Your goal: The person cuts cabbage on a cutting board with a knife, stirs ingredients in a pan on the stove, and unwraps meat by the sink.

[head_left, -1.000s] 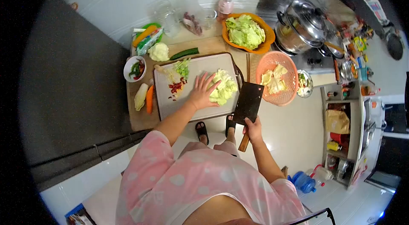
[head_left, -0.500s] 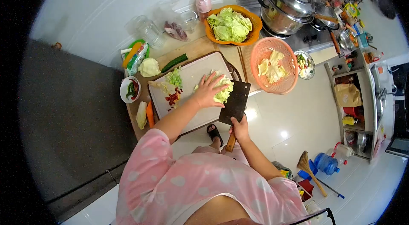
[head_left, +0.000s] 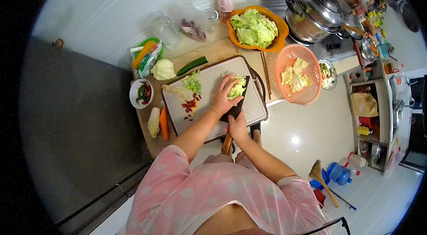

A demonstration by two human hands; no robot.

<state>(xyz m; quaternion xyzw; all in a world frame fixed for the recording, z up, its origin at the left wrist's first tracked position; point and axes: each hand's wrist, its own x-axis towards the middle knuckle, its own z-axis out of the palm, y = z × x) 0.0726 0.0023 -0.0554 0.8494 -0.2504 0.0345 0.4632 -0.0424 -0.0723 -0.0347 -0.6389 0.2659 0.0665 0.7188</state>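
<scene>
My left hand (head_left: 226, 96) rests over a piece of cabbage (head_left: 239, 89) at the right part of the white cutting board (head_left: 218, 72), its fingers curved on top and holding it. My right hand (head_left: 237, 126) is closed on the cleaver (head_left: 227, 144), where the wooden handle meets the dark blade. The blade stands steeply beside the cabbage, close to my left fingers, which partly cover it. Toward the board's left lie chopped green pieces (head_left: 192, 83) and chopped red pepper (head_left: 191, 103).
Around the board are a cucumber (head_left: 192, 65), a cabbage half (head_left: 163, 70), a carrot (head_left: 164, 124) and a bowl of peppers (head_left: 141, 93). An orange basket (head_left: 281, 44) of cabbage leaves and a pink colander (head_left: 316, 84) stand right. A steel pot (head_left: 309, 26) sits on the stove.
The cleaver has moved left from the board's right edge to the cabbage, and its blade has turned from broadside to steep. My hands are closer together. The whole view has shifted slightly.
</scene>
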